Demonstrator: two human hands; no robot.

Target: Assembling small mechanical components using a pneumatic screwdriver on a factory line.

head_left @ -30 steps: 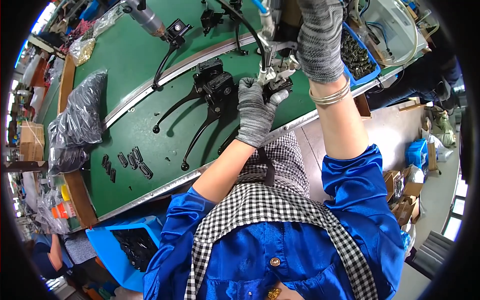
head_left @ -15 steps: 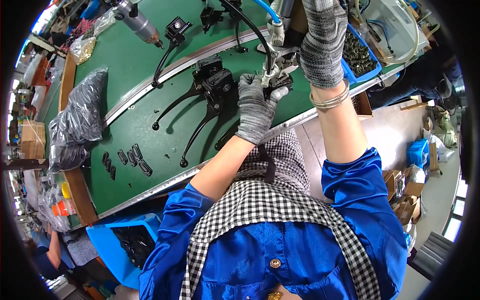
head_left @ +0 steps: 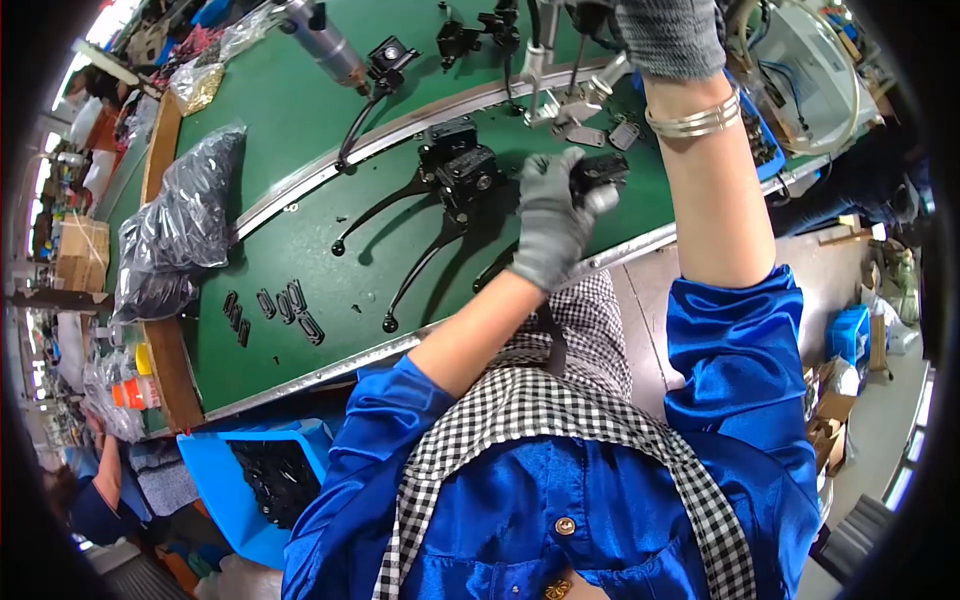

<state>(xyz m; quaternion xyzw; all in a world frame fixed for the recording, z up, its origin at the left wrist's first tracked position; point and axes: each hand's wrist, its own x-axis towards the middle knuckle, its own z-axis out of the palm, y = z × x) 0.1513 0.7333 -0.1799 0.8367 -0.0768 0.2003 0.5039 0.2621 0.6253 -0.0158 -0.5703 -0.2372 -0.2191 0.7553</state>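
Note:
My left hand (head_left: 552, 225), in a grey knitted glove, is closed round a black brake lever assembly (head_left: 604, 174) low over the green bench. Its block shows between thumb and fingers; part of its lever emerges near the bench edge. My right hand (head_left: 672, 38), gloved likewise, reaches up to the top edge beside a metal tool fixture (head_left: 575, 103); its fingers are out of sight. More black brake lever assemblies (head_left: 468, 172) lie left of my left hand, their levers toward me. Two small flat plates (head_left: 586, 135) rest beyond the held block.
Small black oval frames (head_left: 287, 303) lie at left on the bench, near a grey plastic bag (head_left: 185, 220). A metal rail (head_left: 290, 203) curves across the bench. A pneumatic driver (head_left: 325, 45) hangs at upper left. Blue bins stand below left (head_left: 215, 480) and at right (head_left: 771, 155).
The tool fixture has moved up and away from the held block, exposing it. My right hand has moved farther up, its fingers leaving the view. My left hand keeps hold. The whole view has shifted.

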